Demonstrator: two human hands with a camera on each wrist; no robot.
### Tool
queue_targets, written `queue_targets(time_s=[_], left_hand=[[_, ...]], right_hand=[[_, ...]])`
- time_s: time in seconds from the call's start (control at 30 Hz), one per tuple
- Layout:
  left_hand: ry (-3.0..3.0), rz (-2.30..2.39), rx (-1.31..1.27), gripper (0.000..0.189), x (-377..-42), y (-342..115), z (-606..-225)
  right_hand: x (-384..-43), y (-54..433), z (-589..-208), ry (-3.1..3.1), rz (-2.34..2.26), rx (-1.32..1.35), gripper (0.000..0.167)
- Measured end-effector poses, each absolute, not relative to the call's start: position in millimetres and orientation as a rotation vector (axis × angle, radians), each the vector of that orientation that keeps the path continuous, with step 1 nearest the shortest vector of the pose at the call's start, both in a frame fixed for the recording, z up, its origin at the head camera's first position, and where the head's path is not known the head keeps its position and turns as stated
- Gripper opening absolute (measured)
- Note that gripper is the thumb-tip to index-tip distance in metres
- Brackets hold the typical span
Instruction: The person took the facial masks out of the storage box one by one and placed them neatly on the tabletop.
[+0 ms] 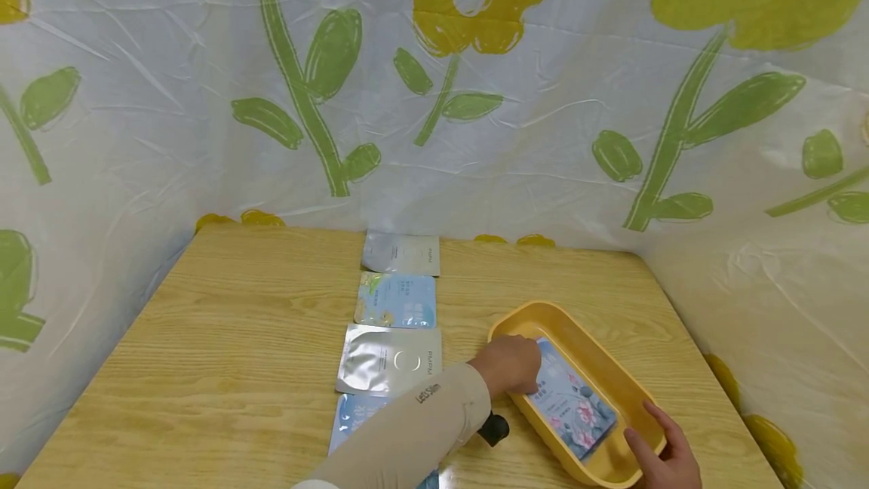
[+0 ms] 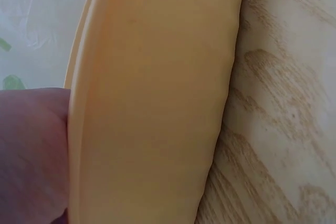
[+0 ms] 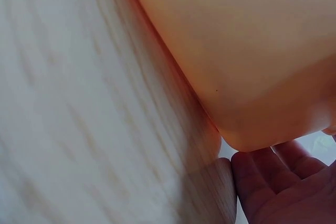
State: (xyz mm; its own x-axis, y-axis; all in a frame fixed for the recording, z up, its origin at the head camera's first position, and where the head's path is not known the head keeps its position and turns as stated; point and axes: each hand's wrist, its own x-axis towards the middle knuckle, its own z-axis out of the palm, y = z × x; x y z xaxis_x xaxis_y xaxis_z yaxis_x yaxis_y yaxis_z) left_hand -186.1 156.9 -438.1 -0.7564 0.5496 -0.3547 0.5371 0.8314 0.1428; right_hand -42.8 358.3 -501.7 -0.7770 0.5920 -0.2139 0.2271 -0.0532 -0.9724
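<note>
A yellow plastic bin stands slantwise at the right of the table. In it lies a blue face mask packet with pink flowers. My left hand reaches over the bin's left side, its bent fingers at the packet's far end; their tips are hidden. From the left wrist, the bin's outer wall fills the view and hides those fingers. My right hand grips the bin's near right end, thumb over the rim. In the right wrist view its fingers touch the bin's corner from outside.
Left of the bin, a column of packets runs toward me: a silver one, a light blue one, a larger silver one and a blue one partly under my left sleeve. A flowered curtain surrounds the wooden table.
</note>
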Motion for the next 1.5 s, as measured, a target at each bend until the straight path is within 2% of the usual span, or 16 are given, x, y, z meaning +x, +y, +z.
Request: queue_targets(time_s=[0.27,0.4,0.67,0.87,1.13,1.5], left_hand=[[2.672,0.125,0.822,0.021,-184,156,-441],[2.684,0.182,0.732,0.049,-184,158,-443],[2.669,0.382,0.680,0.072,-186,157,-442],[2.643,0.488,0.655,0.061,-191,156,-441],[2.635,0.471,0.609,0.049,-195,155,-439],[2.622,0.541,0.579,0.034,-197,150,-435]], right_hand=[[-41,358,-502,-1.930,1.905,-0.830,0.051],[-42,357,-501,-1.915,1.906,-0.843,0.052],[-39,358,-504,-1.867,1.985,-0.657,0.054],[-37,359,-507,-1.781,2.060,-0.426,0.055],[-37,360,-505,-1.846,2.018,-0.530,0.055],[-38,359,-508,-1.809,2.032,-0.374,0.055]])
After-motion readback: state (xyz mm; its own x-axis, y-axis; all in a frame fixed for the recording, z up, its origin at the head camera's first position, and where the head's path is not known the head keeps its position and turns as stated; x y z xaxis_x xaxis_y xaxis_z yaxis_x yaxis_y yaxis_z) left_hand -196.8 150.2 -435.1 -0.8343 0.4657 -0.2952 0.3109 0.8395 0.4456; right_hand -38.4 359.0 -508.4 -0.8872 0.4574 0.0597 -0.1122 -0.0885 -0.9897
